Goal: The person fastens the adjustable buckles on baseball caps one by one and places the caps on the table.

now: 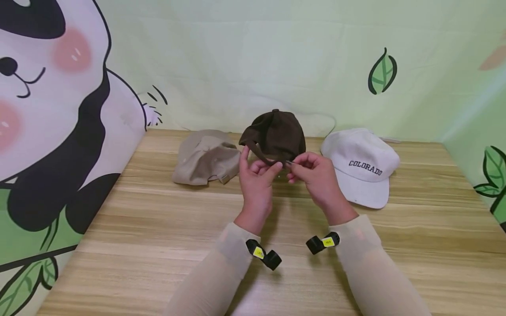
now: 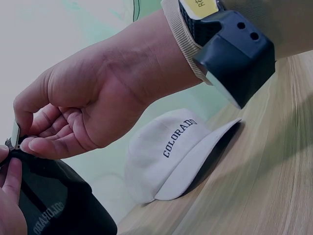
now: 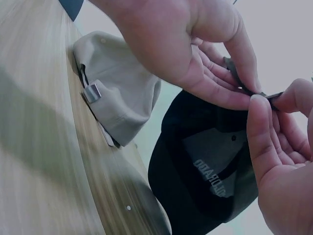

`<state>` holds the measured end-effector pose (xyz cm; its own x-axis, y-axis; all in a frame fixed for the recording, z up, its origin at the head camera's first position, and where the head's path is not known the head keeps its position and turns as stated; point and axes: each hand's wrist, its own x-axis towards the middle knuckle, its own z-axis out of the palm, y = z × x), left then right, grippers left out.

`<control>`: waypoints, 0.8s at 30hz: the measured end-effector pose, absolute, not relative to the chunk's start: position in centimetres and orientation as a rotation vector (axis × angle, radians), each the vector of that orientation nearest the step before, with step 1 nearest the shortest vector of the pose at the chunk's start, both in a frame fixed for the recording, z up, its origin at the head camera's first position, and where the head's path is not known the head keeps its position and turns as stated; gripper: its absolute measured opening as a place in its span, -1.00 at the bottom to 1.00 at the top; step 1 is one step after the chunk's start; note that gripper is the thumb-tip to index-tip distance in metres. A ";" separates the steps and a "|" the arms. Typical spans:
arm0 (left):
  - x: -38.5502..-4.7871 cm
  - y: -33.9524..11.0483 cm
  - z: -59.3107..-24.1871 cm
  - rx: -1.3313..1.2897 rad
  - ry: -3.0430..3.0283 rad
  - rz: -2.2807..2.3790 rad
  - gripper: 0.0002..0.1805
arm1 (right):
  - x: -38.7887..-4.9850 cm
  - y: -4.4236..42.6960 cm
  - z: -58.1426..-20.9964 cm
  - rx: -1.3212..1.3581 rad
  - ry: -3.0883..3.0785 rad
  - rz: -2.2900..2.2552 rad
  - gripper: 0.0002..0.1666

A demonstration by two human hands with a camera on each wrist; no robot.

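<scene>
Head view: left hand (image 1: 256,183) and right hand (image 1: 319,176) both pinch, fingertips nearly meeting, the narrow dark-brown fabric back strap (image 1: 258,154) slanting down rightward to them, dark-brown cloth baseball cap (image 1: 283,131) just beyond, neither hand clearly nearer.

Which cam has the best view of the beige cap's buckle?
Right wrist: the metal buckle shows larger and unobstructed on the beige cap. Head shows it only small, at the cap's lower edge; left wrist doesn't show it.

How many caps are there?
3: a beige cap on the table at left, a dark cap in the middle, held by the left hand and right hand, and a white cap at right.
</scene>
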<state>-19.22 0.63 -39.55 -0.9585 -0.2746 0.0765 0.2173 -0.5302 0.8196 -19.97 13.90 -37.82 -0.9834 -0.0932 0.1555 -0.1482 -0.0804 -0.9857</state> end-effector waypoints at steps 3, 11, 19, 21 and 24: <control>-19.2 0.6 -39.5 0.078 -1.338 -2.535 0.00 | -20.0 14.0 -37.8 0.301 -2.113 2.275 -0.84; -19.3 0.4 -39.4 0.076 -1.336 -2.541 0.02 | -19.9 14.1 -37.7 0.325 -2.074 2.349 -0.93; -19.3 0.2 -39.3 0.078 -1.357 -2.527 0.00 | -20.2 14.7 -38.2 0.418 -2.004 2.498 -0.78; -19.3 0.2 -39.3 0.071 -1.357 -2.530 0.00 | -20.3 14.8 -38.3 0.446 -1.996 2.514 -0.77; -19.2 0.2 -39.2 0.069 -1.348 -2.536 -0.01 | -20.4 15.0 -38.4 0.468 -1.995 2.530 -0.75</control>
<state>-19.19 0.18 -39.15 -0.9629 -0.2568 0.0830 0.2124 -0.5315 0.8200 -20.39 14.98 -38.42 -0.9524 -0.2636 0.1530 -0.0874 -0.2450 -0.9656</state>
